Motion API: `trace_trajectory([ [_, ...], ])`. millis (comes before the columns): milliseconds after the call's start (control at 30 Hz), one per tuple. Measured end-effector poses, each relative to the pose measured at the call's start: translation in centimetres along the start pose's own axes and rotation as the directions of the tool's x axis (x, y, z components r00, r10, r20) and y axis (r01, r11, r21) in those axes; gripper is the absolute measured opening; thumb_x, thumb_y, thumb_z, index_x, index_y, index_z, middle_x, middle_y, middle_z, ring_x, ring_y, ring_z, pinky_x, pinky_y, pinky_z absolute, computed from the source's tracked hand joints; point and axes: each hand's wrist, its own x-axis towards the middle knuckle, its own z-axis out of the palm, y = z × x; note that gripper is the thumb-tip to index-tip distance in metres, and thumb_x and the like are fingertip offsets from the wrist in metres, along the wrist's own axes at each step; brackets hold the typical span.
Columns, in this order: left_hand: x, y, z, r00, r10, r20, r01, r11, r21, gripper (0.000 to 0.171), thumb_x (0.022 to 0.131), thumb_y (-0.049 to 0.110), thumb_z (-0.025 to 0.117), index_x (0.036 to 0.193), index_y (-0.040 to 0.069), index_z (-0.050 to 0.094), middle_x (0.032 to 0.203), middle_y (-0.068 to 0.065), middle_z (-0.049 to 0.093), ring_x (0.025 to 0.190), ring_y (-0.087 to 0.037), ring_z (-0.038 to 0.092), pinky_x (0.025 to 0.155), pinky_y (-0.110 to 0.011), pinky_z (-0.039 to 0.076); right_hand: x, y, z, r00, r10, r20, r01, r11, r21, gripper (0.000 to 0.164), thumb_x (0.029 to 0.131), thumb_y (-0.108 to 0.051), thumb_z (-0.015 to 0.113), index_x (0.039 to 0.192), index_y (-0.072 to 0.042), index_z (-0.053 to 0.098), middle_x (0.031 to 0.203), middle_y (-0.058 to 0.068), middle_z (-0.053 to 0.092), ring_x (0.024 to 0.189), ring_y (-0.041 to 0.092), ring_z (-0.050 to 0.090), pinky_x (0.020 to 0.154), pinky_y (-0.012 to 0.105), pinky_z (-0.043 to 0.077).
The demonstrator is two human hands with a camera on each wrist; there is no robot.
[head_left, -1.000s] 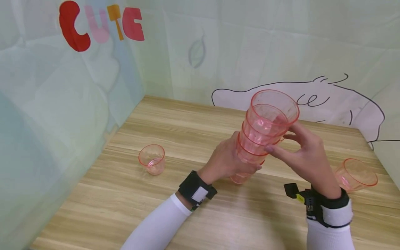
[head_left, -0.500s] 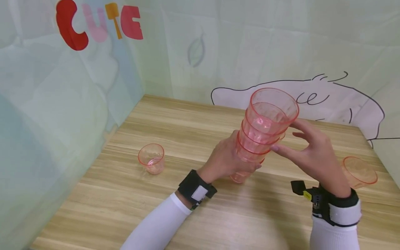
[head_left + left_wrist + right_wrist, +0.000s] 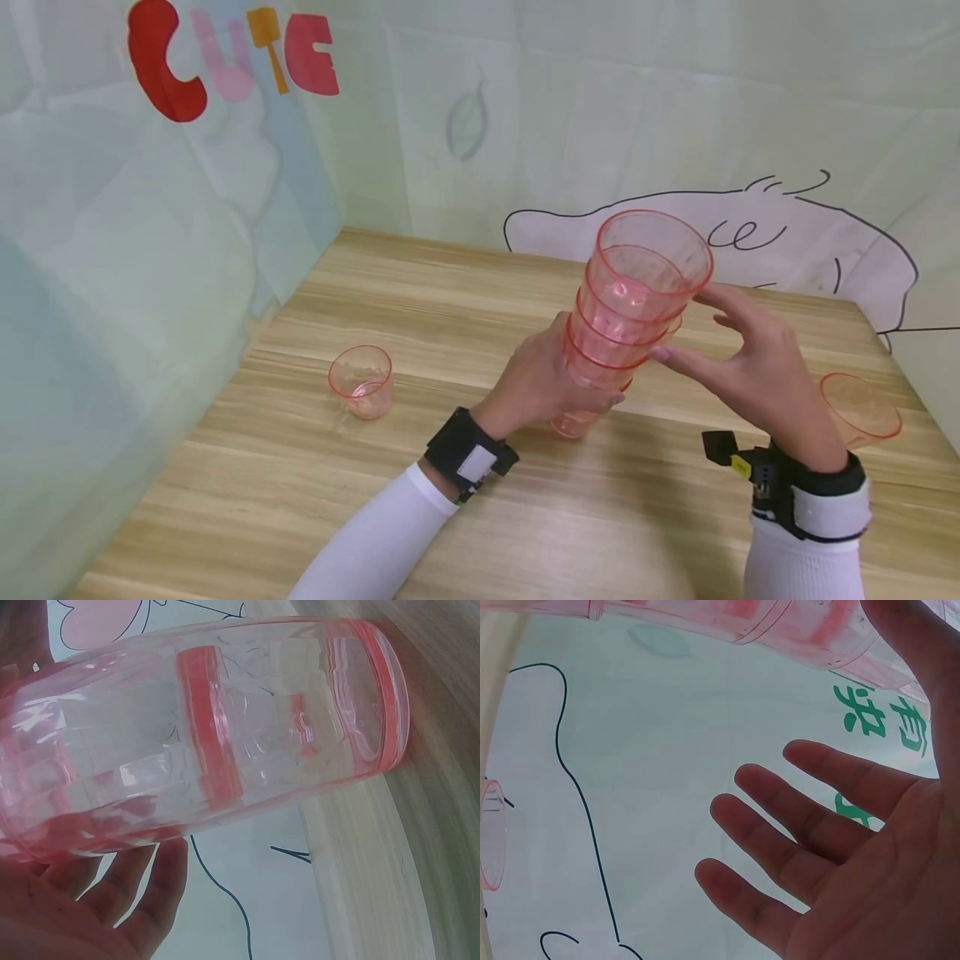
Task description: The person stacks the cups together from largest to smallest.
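Observation:
In the head view my left hand (image 3: pixel 536 383) grips a tilted stack of several clear pink plastic cups (image 3: pixel 630 308) around its lower part. The open top of the stack leans up and to the right. My right hand (image 3: pixel 757 375) is beside the upper cups, its thumb tip right at their side and its fingers reaching past the top rim. The right wrist view shows the fingers of that right hand (image 3: pixel 855 847) spread and extended. Nested rims show through the clear stack (image 3: pixel 255 727) in the left wrist view, with left-hand fingers (image 3: pixel 166 881) along its lower side.
One pink cup (image 3: pixel 362 383) stands upright on the wooden table (image 3: pixel 300 500) at the left. Another cup (image 3: pixel 862 408) is at the right, partly hidden by my right forearm. Printed fabric walls (image 3: pixel 465 183) border the table behind and at the left.
My right hand has shifted slightly to the right, its thumb sliding off the front of the stack to its edge. The left hand and the stack have stayed nearly still.

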Motion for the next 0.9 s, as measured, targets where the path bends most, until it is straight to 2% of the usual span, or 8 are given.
trace_trajectory([
  [300,-0.1,0.0,0.0,1.0,-0.014,-0.002,0.014,1.0,0.006,0.073,0.071,0.044,0.089,0.126,0.02,0.047,0.102,0.011,0.059,0.087,-0.007,0.061,0.077,-0.029,0.052,-0.1,0.3,-0.4,1.0,0.017,-0.019,-0.018,0.999,-0.039,0.077,0.07,-0.014,0.094,0.139,-0.019,0.061,0.135,0.003,0.062,0.124,0.028,0.055,0.094,0.015,0.035],
  [667,-0.1,-0.1,0.1,1.0,-0.028,-0.002,0.028,1.0,-0.001,0.073,0.07,0.044,0.09,0.125,0.021,0.047,0.1,0.012,0.059,0.087,-0.008,0.061,0.076,-0.03,0.052,-0.4,0.6,-1.2,0.995,0.098,-0.021,-0.099,0.994,-0.043,0.077,0.072,-0.014,0.093,0.141,-0.014,0.059,0.138,0.008,0.06,0.125,0.029,0.053,0.094,0.015,0.033],
  [767,-0.1,-0.1,0.1,1.0,-0.026,-0.001,0.026,1.0,-0.006,0.073,0.071,0.044,0.089,0.125,0.02,0.047,0.1,0.011,0.059,0.087,-0.009,0.061,0.076,-0.031,0.052,-0.6,0.6,-1.6,0.989,0.149,-0.008,-0.149,0.988,-0.047,0.077,0.075,-0.018,0.091,0.144,-0.014,0.056,0.141,0.011,0.058,0.127,0.033,0.051,0.101,0.026,0.036],
  [900,-0.1,-0.1,0.1,1.0,-0.02,-0.001,0.02,1.0,-0.004,0.072,0.071,0.044,0.089,0.125,0.02,0.047,0.101,0.011,0.058,0.087,-0.01,0.06,0.075,-0.03,0.052,-0.8,0.6,-2.1,0.976,0.216,0.005,-0.215,0.974,-0.066,0.076,0.08,-0.026,0.088,0.147,-0.017,0.053,0.144,0.012,0.055,0.127,0.037,0.05,0.103,0.044,0.036],
])
